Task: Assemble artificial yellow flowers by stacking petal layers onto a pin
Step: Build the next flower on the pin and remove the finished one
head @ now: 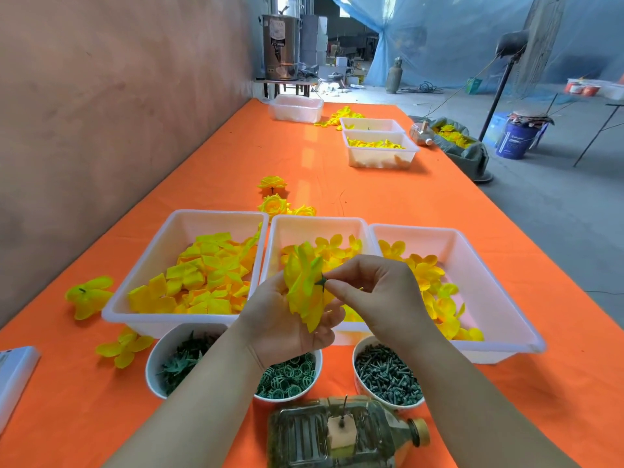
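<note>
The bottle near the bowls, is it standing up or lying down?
Lying down. The bottle rests on its side on the orange cloth, its cap pointing right.

3 trays point(189, 228) in row mid-frame; 3 bowls point(388, 376) just below; bottle point(304, 434) at bottom centre.

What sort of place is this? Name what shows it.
Likely a small artificial-flower workshop: white trays of yellow petal layers on an orange table, bowls of green plastic parts, and a half-built flower held in the left hand, its green stem piece pinched by the right hand.
</note>
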